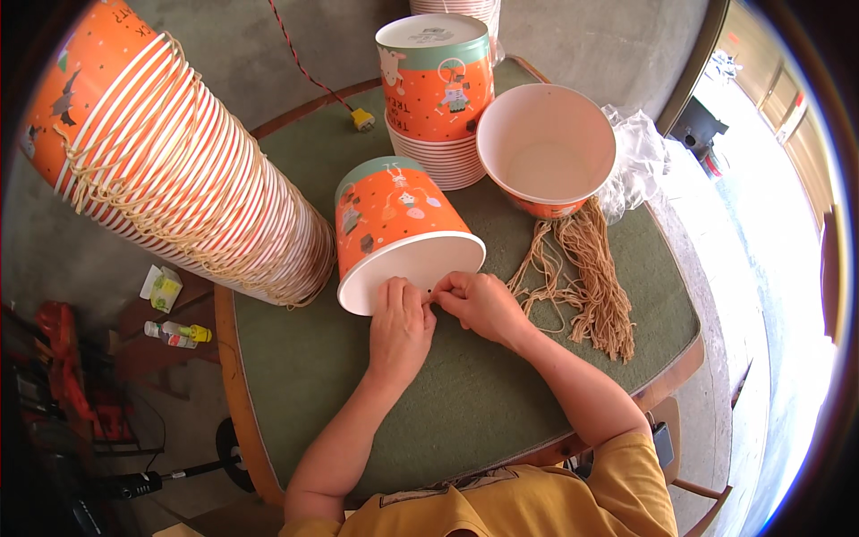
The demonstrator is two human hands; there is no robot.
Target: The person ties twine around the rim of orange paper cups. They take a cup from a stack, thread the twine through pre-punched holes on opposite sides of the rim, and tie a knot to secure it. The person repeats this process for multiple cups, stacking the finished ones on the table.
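While tall leaning stack of white-rimmed orange paper buckets (201, 174), draped in tan cords (114, 192), fills left of frame, orange-and-green paper bucket (407, 210) lies tipped at centre, mouth toward lower edge. Left hand (399, 333) at its lower rim, fingers bent; upper centre, upside-down stack of orange buckets (438, 100); right hand (483, 306) beside left, fingertips pinched close; cannot tell whether either grips anything. Right of centre, open white-lined orange bucket (546, 148); below, tan cord bundle (595, 291) on green-topped table (300, 380).
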